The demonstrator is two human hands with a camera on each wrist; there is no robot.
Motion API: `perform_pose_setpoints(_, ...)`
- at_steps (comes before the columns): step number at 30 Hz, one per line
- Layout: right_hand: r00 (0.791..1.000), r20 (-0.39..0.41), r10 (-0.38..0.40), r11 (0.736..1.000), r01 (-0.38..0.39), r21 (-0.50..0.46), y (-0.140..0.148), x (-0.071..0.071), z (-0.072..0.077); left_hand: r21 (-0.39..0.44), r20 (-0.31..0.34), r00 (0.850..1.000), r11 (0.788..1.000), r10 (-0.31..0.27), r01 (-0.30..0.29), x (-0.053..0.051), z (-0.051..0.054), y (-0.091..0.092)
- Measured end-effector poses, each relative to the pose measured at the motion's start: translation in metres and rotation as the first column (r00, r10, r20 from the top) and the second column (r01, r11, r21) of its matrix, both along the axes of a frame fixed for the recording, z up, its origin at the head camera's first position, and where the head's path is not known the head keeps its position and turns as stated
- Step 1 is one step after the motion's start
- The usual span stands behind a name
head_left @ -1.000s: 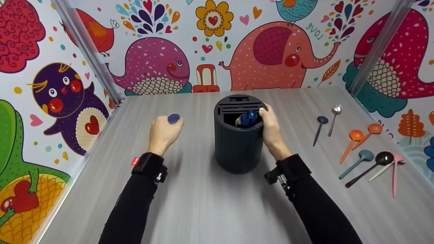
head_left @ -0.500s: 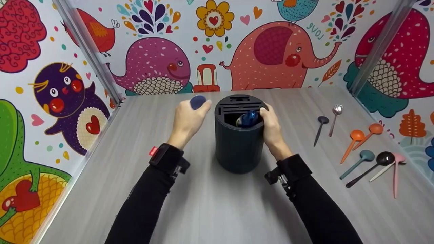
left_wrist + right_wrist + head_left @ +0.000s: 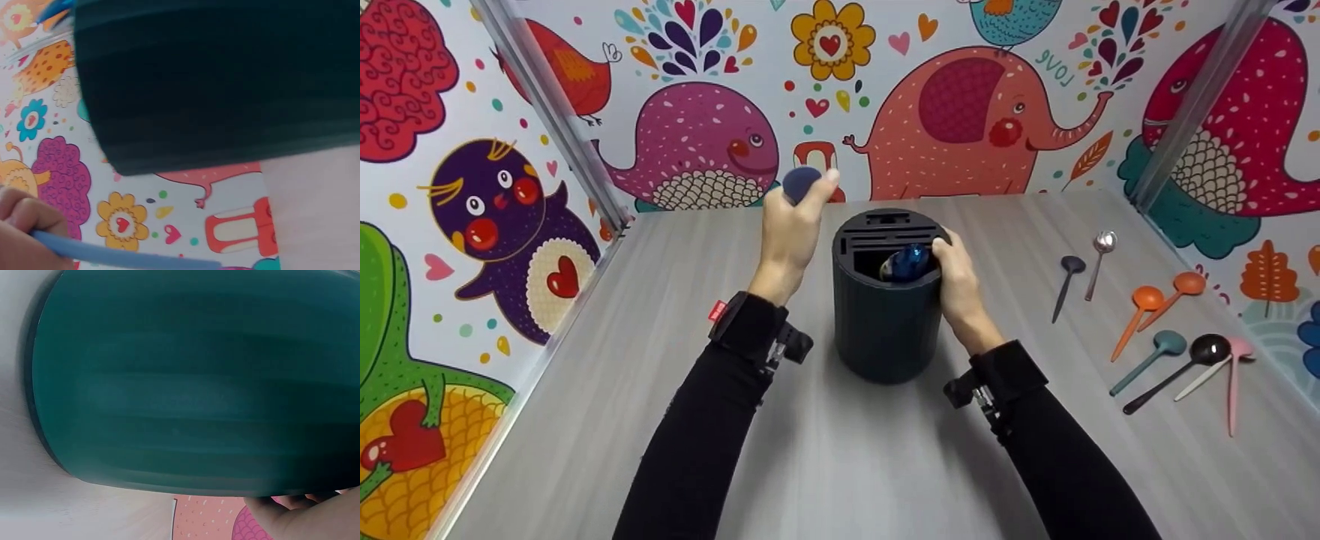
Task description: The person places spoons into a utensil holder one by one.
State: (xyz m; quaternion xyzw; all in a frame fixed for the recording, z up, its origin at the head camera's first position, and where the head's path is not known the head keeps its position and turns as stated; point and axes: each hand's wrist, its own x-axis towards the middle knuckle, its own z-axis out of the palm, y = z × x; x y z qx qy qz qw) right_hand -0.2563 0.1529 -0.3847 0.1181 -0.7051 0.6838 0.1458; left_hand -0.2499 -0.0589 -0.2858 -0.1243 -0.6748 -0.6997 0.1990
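Observation:
My left hand (image 3: 791, 232) grips a blue spoon (image 3: 802, 182), its round bowl showing above the fist. In the left wrist view, the spoon's pale blue handle (image 3: 129, 257) runs out from the curled fingers. The hand is raised to the left of a dark round utensil holder (image 3: 886, 330), apart from it. My right hand (image 3: 960, 289) holds that holder by its upper right side, thumb at the rim. The holder stands upright with slots in its top; a shiny blue rounded thing (image 3: 907, 262) lies in its front opening. The right wrist view shows mostly the holder's ribbed wall (image 3: 185, 394).
On the table's right lie several spoons: a dark grey one (image 3: 1069, 277), a silver one (image 3: 1102, 251), two orange ones, a teal one (image 3: 1168, 343), a black ladle (image 3: 1210, 350), and a pink one (image 3: 1234, 390) over a white handle (image 3: 1198, 382). Printed panels wall the table (image 3: 585, 420).
My left hand has moved right and then up with the blue spoon, from farther left to beside and above the holder's rim. The right hand and the holder have stayed put.

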Motion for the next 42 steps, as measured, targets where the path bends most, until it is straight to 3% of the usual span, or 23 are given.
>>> perform_pose_setpoints(10, 1.000, -0.009, -0.009, 1.000, 0.010, 0.012, 0.000, 0.000, 0.001, 0.148, -0.099, 0.990, 0.983, -0.097, 0.111, 0.007, 0.028, 0.022)
perform_pose_setpoints(17, 1.000, -0.005, -0.005, 1.000, 0.005, 0.011, 0.000, 0.001, 0.001, 0.238, -0.169, 0.969, 0.946, -0.183, 0.220, 0.007, 0.036, 0.035)
perform_pose_setpoints(24, 1.000, -0.015, -0.006, 1.000, 0.006, -0.001, 0.000, 0.001, 0.000, 0.258, -0.202, 0.948, 0.920, -0.246, 0.294, 0.004, 0.028, 0.046)
perform_pose_setpoints(31, 1.000, 0.004, -0.007, 1.000, 0.007, 0.012, 0.000, 0.000, -0.002, 0.269, -0.156, 0.953, 0.917, -0.260, 0.294, -0.003, 0.009, 0.050)
perform_pose_setpoints(36, 1.000, 0.028, -0.005, 0.999, 0.004, 0.040, 0.001, 0.002, -0.002, 0.230, -0.120, 0.964, 0.938, -0.239, 0.261, -0.009, -0.001, 0.050)
perform_pose_setpoints(42, 1.000, 0.024, -0.010, 0.999, 0.009, 0.048, 0.002, 0.002, -0.001, 0.166, -0.088, 0.977, 0.965, -0.192, 0.205, -0.013, -0.005, 0.049)
